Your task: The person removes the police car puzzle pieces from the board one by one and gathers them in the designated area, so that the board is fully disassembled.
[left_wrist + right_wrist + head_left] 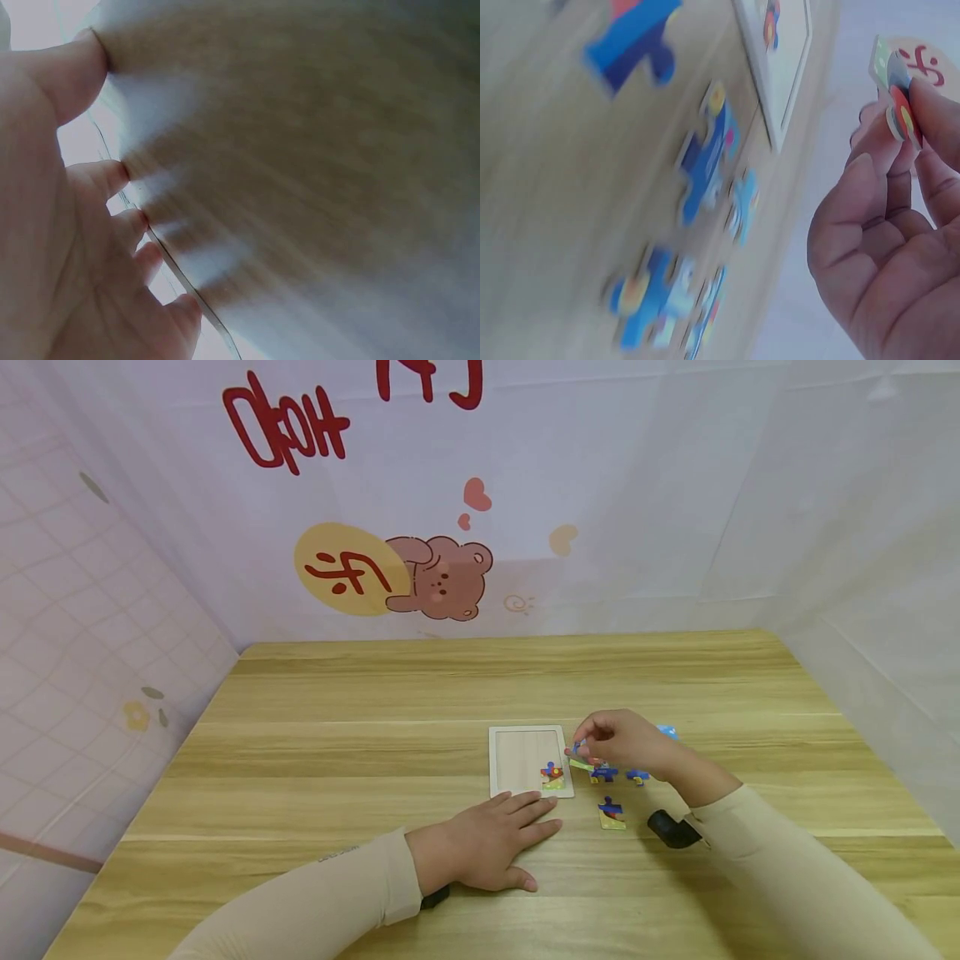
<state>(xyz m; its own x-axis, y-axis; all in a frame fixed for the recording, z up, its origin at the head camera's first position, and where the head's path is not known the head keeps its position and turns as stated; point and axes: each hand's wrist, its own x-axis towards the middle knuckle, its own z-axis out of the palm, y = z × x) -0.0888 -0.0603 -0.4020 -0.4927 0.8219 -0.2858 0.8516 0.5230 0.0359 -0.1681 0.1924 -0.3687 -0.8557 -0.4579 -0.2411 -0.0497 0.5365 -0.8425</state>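
A jigsaw puzzle piece point(905, 116) in red, blue and green is pinched between the thumb and fingers of my right hand point(622, 743). That hand is just right of a shallow wooden puzzle tray point(492, 764). In the tray's lower right corner lies one fitted piece point(553, 778); bare wood shows over the rest. My left hand point(495, 845) lies spread, palm down, with its fingertips at the tray's near edge. In the left wrist view, the fingers point(150, 262) touch along that edge.
Several loose pieces lie right of the tray, partly under my right hand, among them a blue piece point(638, 777). Nearer me is a blue and yellow piece point(612, 814). The wooden table point(337, 693) meets a printed cloth point(637, 485) behind.
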